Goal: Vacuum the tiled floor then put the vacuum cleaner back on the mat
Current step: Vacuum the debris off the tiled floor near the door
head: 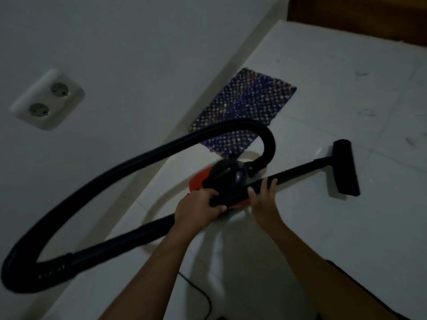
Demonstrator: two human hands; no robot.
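Observation:
A red and black vacuum cleaner body [225, 179] sits on the white tiled floor [323, 227], just in front of a purple speckled mat [245, 107] that lies against the wall. Its black hose [97, 181] loops wide to the left and back to the wand. The black wand [298, 170] runs right to the floor nozzle [345, 167], which rests on the tiles. My left hand [198, 206] grips the near end of the wand where the hose joins. My right hand [262, 192] wraps the wand just above the vacuum body.
A white wall [115, 54] rises on the left with a double power socket [47, 100]. A dark wooden door or panel [360, 17] stands at the far right. A thin black cord [201, 294] trails on the floor near my body.

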